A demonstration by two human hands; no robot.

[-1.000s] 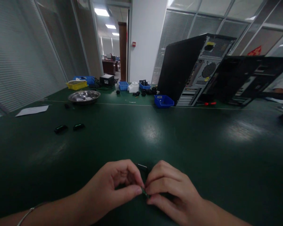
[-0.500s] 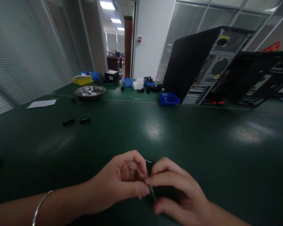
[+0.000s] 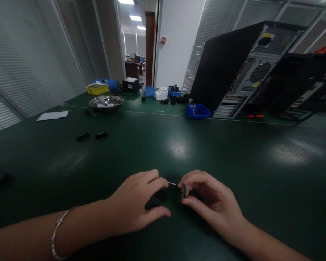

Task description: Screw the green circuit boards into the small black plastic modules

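Right hand point(image 3: 214, 203) pinches a small green chip-like part point(image 3: 184, 191) upright between thumb and forefinger, low over the dark green table mat point(image 3: 179, 145). Left hand point(image 3: 138, 206) curls loosely over a small black housing point(image 3: 163, 194), fingertips touching its top. Judgement: steady the housing flat and keep the green part square to it before pressing. No legible writing; labels on the black computer tower point(image 3: 233, 69) are too blurred to read.

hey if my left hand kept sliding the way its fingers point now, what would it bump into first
Most likely the small black part lying just past the left hand, whose fingers already look to touch it. Right behind it is the right hand, pinching a small green piece. Depth is hard to judge.
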